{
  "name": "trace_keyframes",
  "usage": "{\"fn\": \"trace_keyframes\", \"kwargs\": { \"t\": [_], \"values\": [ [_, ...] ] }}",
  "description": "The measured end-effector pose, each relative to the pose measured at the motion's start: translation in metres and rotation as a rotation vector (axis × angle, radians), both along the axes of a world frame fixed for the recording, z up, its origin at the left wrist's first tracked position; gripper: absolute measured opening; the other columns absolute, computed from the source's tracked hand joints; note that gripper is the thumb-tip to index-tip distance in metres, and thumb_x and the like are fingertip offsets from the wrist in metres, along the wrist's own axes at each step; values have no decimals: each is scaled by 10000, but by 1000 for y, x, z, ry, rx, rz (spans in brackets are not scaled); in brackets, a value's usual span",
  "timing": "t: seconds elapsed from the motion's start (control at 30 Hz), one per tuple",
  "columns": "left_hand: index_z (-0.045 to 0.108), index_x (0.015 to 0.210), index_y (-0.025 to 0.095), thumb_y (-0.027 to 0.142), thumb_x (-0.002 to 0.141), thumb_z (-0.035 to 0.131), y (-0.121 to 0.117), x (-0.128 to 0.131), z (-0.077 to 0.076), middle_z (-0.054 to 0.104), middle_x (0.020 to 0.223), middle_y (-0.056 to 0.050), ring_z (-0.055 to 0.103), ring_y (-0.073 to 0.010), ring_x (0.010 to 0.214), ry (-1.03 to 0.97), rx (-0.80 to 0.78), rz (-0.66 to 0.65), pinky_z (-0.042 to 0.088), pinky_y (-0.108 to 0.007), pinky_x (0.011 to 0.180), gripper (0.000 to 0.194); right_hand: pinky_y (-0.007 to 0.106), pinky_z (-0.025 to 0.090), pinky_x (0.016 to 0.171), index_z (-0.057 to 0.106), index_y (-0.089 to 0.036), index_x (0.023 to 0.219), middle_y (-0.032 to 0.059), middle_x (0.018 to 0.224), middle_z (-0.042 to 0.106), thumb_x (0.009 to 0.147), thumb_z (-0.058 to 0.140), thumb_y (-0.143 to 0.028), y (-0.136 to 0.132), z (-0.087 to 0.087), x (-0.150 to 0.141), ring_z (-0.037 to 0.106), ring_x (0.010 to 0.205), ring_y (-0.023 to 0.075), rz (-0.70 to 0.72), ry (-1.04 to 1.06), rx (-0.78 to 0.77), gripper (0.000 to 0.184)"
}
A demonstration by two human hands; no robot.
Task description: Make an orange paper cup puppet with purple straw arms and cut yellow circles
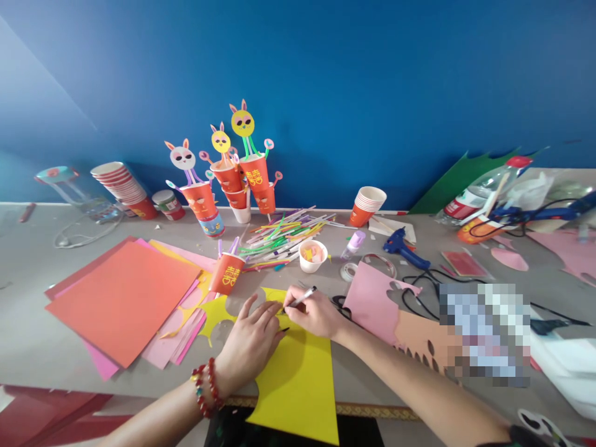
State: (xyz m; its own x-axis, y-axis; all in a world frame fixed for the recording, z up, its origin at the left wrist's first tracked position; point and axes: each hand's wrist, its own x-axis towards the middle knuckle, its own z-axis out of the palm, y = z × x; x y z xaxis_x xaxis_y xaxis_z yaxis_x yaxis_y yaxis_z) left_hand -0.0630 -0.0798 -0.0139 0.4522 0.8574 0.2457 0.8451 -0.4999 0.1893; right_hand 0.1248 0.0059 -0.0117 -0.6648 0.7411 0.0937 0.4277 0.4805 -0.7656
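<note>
A large sheet of yellow paper [298,372] with rounded cut-outs along its left side lies in front of me, its near end reaching past the table edge. My left hand [254,338] rests flat on it with the fingers stretched out, pressing the sheet down. A small dark tip shows beside its thumb; I cannot make out what it is. My right hand [314,310] grips a pen [302,297], its point down on the yellow paper close to my left fingertips. The mark under the point is hidden by my fingers.
Stacked coloured paper [125,298] lies left, beside a red paper cup [227,273]. Behind are rabbit-faced cup figures [200,198], loose coloured sticks [284,239] and a white cup of scraps [313,264]. Rightward are a glue gun [405,248], pink paper [372,298] and black cables [419,298].
</note>
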Motion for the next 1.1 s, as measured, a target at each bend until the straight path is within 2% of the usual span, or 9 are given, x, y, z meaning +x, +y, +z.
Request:
{"fn": "trace_keyframes", "kwargs": {
  "t": [0.47, 0.7, 1.1],
  "values": [
    [592, 874, 186, 208, 974, 485, 0, 0, 0, 683, 1244, -70, 597, -248, 1214, -2, -6, -7, 343, -545, 1127, 149, 210, 387, 547, 588, -217, 803, -41, 654, 620, 820, 556, -157, 11, -2, 7, 559, 554, 120, -20, 9, -24, 71],
    [592, 870, 183, 209, 980, 476, 0, 0, -1, 687, 1236, -79, 593, -250, 1221, -7, -7, -6, 330, -552, 1130, 162, 205, 339, 507, 569, -215, 750, -69, 540, 538, 792, 568, -137, 17, -1, 5, 502, 480, 107, -49, 11, -38, 88],
    [607, 881, 174, 204, 978, 466, 1, 0, 2, 683, 1243, -96, 593, -260, 1224, -12, -30, -10, 339, -557, 1123, 174, 209, 344, 494, 529, -216, 740, -54, 569, 542, 820, 539, -171, 21, -3, 4, 520, 487, 113, -117, 66, -34, 92]
  ]
}}
